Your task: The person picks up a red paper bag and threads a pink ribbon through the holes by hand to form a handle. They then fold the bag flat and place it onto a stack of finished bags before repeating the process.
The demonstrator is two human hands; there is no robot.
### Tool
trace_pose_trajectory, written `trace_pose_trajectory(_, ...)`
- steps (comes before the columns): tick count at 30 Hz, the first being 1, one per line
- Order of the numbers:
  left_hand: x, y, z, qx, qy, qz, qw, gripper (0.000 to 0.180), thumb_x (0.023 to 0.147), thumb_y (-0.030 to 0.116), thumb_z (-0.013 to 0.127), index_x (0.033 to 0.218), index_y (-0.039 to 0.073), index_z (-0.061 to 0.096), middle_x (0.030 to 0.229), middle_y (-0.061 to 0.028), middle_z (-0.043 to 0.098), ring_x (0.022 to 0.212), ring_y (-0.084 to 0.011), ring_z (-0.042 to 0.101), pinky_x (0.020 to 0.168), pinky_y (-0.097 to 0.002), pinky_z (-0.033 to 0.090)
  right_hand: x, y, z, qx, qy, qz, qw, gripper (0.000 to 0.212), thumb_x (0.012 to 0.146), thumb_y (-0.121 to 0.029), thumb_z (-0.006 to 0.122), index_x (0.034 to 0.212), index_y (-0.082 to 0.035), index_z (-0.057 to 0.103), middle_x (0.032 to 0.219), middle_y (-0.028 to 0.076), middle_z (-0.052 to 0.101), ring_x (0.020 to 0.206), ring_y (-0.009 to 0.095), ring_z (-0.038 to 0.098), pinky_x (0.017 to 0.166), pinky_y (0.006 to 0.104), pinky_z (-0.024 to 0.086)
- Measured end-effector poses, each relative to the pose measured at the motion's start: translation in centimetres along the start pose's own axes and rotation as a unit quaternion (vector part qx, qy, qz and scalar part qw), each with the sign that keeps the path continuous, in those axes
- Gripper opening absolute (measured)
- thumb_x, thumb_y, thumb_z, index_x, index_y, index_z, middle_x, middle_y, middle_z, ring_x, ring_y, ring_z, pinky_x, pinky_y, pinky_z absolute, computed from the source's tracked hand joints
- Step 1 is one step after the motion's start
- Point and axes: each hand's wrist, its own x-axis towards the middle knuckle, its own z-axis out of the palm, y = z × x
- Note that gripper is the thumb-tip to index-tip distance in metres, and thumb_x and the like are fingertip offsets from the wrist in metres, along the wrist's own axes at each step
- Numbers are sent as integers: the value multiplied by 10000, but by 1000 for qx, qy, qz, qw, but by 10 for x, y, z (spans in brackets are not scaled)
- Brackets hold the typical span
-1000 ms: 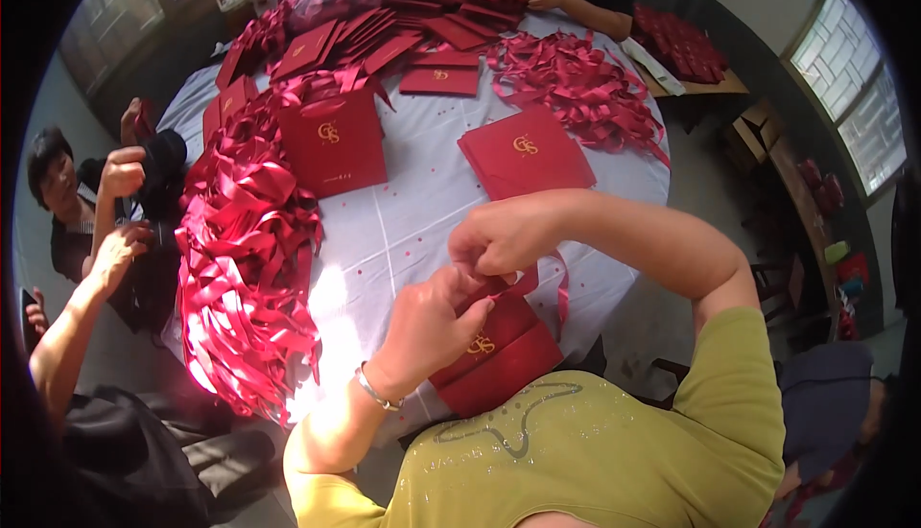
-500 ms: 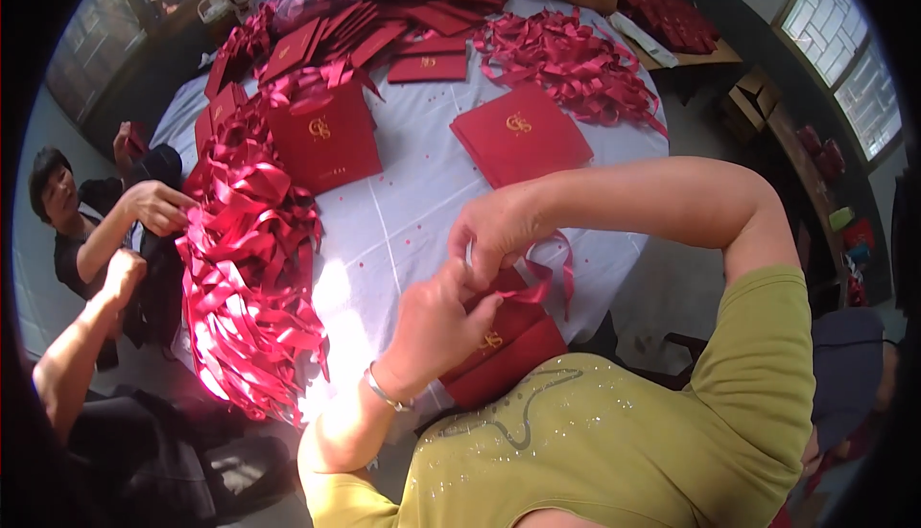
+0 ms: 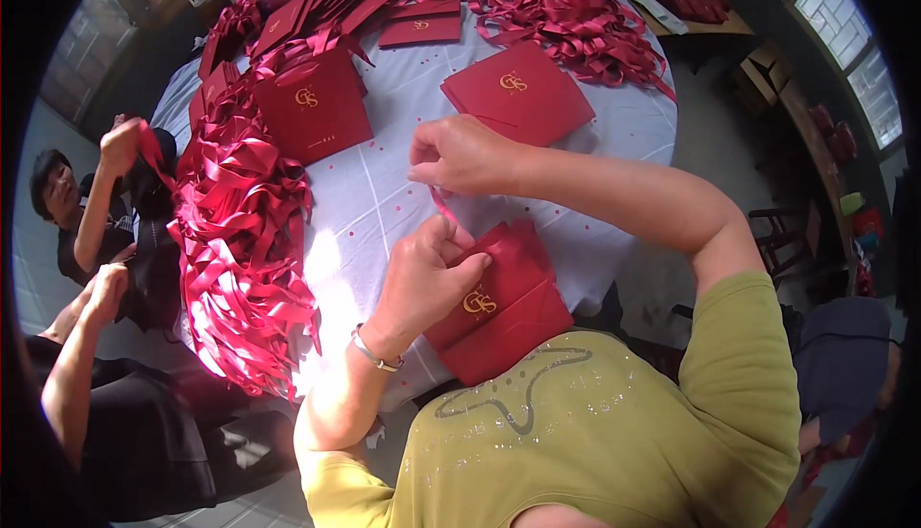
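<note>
A red paper gift bag (image 3: 523, 322) with a gold emblem lies at the table edge against my body. My left hand (image 3: 422, 283) is closed at the bag's upper edge, its thumb and fingers pinching a red ribbon there. The ribbon (image 3: 444, 207) runs up from my left hand to my right hand (image 3: 465, 156), which is raised above the tablecloth. My right fingers are pinched together on the ribbon's other end. Just beyond my right hand lies a stack of flat red bags (image 3: 518, 96).
Heaped loose red ribbons (image 3: 245, 259) lie along the left, with another ribbon pile (image 3: 566, 24) at far right. Flat red bags (image 3: 312, 111) stand beyond the left heap. Co-workers' hands (image 3: 119, 147) are at the left edge, one drawing out a ribbon. Small red scraps dot the white tablecloth (image 3: 360, 221).
My right hand has moved up and left, away from my left hand, drawing the ribbon taut between them. A co-worker's hand at the left has lifted a ribbon off the heap.
</note>
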Motion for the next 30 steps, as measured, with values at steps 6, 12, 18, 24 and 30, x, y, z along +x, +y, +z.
trace_pose_trajectory(6, 3, -13, -1, -41, -22, -11, 999, 233, 827, 110, 713, 1000, -25, 635, 653, -105, 680, 591, -94, 615, 545, -285, 469, -71, -2, -28, 37, -128, 20, 991, 405, 824, -301, 742, 1054, 18, 645, 927, 105, 702, 875, 201, 680, 799, 353, 524)
trace_pose_trajectory(12, 6, 0, -1, -14, -83, -13, 996, 166, 868, 65, 691, 1007, -26, 685, 731, -15, 707, 687, -16, 588, 574, -205, 474, -111, 10, -29, -22, -34, -20, 999, 371, 781, -216, 742, 1026, 38, 626, 947, 202, 683, 875, 293, 684, 771, 369, 537)
trace_pose_trajectory(18, 7, -5, 2, 21, -58, -25, 998, 178, 858, 96, 703, 979, -35, 694, 723, -26, 707, 687, -19, 600, 590, -232, 501, -110, -3, -46, -45, -101, 66, 992, 313, 783, -159, 719, 1023, 18, 627, 896, 193, 681, 797, 280, 686, 728, 354, 538)
trace_pose_trajectory(24, 8, -17, 7, 51, -26, 12, 998, 228, 818, 174, 717, 944, -16, 707, 742, -126, 709, 682, -169, 692, 637, -319, 538, -134, -9, -65, 106, -104, -23, 989, 270, 769, -57, 742, 1022, -3, 664, 835, 66, 701, 752, 140, 677, 705, 294, 536)
trace_pose_trajectory(30, 4, -11, 2, 14, 3, 17, 1000, 174, 820, 137, 708, 897, -19, 698, 726, -102, 709, 656, -124, 668, 599, -288, 515, -142, -20, -61, 305, -179, 58, 934, 139, 831, 23, 708, 967, 21, 677, 863, 75, 707, 800, 106, 672, 711, 248, 553)
